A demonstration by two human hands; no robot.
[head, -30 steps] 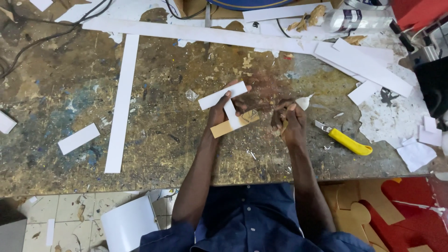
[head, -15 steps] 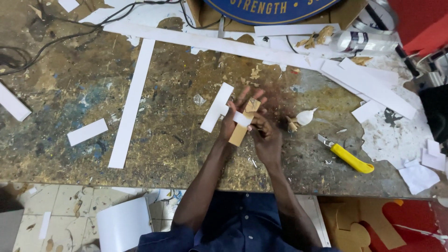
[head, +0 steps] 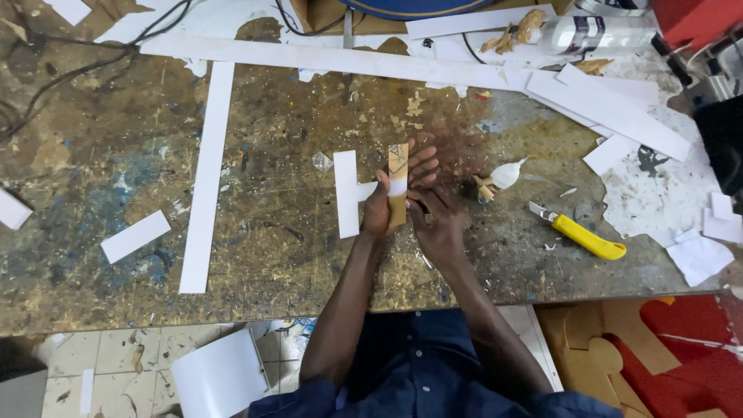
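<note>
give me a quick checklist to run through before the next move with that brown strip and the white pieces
1. Brown strip held in both hands: ok, the left hand grips it from the side and the right hand closes on it from the other side.
2. White T-shaped piece in hand: ok, it sticks out to the left of the left hand, over the table.
3. White band crossing the strip stuck fast: cannot tell.
4. Yellow knife away from the hands: ok, it lies on the table to the right, untouched.
5. Knife blade drawn in: cannot tell, too small.
6. White glue nozzle within reach: ok, just right of the hands.
</note>
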